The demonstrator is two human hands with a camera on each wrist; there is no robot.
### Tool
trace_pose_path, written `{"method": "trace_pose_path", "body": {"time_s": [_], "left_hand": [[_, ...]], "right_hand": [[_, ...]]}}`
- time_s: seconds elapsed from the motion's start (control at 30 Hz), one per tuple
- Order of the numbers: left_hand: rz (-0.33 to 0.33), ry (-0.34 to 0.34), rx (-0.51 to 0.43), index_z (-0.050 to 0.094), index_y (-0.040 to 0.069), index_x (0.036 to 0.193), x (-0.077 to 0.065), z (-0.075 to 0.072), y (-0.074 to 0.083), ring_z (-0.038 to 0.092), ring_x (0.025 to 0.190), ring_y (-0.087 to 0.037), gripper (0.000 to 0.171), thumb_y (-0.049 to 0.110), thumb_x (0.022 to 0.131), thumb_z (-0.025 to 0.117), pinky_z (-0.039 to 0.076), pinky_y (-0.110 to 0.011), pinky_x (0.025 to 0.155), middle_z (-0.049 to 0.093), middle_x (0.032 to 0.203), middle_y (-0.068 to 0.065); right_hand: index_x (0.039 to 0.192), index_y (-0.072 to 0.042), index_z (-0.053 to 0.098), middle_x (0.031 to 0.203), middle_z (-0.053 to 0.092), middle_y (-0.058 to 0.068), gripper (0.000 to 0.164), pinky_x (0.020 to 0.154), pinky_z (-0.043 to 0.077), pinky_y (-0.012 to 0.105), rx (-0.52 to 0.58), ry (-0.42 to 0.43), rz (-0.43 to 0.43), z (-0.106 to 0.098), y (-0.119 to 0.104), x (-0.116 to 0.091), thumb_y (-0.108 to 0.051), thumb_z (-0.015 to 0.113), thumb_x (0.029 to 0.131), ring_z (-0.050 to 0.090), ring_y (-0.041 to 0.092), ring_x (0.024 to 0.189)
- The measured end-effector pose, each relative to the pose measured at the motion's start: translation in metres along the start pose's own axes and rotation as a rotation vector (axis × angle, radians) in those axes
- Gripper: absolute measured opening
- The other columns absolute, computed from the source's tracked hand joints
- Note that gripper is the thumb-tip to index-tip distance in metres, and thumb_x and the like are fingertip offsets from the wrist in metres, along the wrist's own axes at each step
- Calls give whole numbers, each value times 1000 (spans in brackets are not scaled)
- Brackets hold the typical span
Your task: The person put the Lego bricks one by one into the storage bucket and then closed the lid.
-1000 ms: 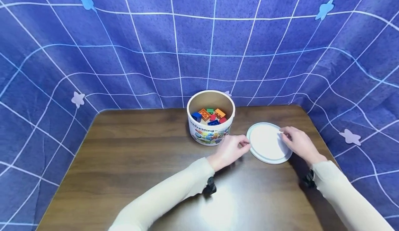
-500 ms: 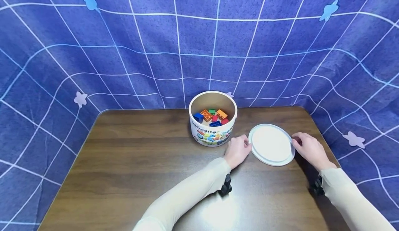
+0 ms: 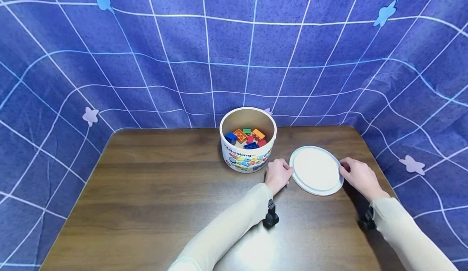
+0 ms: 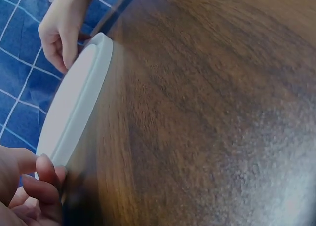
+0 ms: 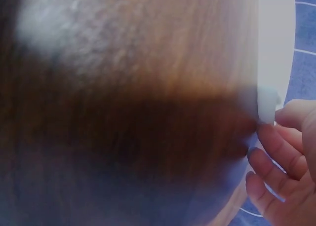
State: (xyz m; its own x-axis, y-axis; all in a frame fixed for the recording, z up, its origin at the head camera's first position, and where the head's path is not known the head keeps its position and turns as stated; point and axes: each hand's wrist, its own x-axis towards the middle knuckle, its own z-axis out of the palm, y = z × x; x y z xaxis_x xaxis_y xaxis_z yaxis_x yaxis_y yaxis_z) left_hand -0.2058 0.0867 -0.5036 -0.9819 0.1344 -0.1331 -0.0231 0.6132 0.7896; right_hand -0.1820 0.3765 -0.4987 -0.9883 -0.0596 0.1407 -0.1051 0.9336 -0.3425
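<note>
A round white lid with a pale raised rim lies at the right of the wooden table. My left hand pinches its left edge; in the left wrist view, thumb and fingertips meet at the rim. At the opposite edge my right hand grips the lid, the thumb above and the fingers at the side and underneath in the right wrist view. Just behind the left hand stands a white bucket with a colourful printed label. Its top is uncovered, showing several toy bricks in blue, orange, red and green.
The wooden table reaches far to the left of the bucket. Blue cloth with white grid lines and stars hangs along its back and sides. Glare shows near the front, and a black wrist camera sits under each sleeve.
From over the lid's top right, my right hand has shifted to its right edge. My left hand has closed in on the left edge. Lid and bucket look nearly unmoved.
</note>
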Motion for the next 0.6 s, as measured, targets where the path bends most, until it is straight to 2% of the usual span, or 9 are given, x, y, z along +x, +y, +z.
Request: {"method": "trace_pose_path", "body": {"time_s": [0.27, 0.6], "left_hand": [[-29, 5, 11, 73, 17, 77, 1, 2, 0, 57, 44, -6, 21, 28, 95, 77, 53, -29, 71, 57, 46, 9], [-89, -5, -2, 71, 16, 70, 6, 2, 1, 59, 48, -6, 24, 23, 92, 79, 55, -33, 77, 59, 46, 9]], "right_hand": [[108, 1, 72, 95, 74, 21, 23, 66, 52, 62, -12, -48, 52, -3, -2, 1, -18, 64, 97, 69, 45, 84], [102, -1, 73, 88, 72, 22, 20, 56, 51, 57, -33, -33, 71, -4, -6, 1, -18, 65, 96, 68, 46, 77]]}}
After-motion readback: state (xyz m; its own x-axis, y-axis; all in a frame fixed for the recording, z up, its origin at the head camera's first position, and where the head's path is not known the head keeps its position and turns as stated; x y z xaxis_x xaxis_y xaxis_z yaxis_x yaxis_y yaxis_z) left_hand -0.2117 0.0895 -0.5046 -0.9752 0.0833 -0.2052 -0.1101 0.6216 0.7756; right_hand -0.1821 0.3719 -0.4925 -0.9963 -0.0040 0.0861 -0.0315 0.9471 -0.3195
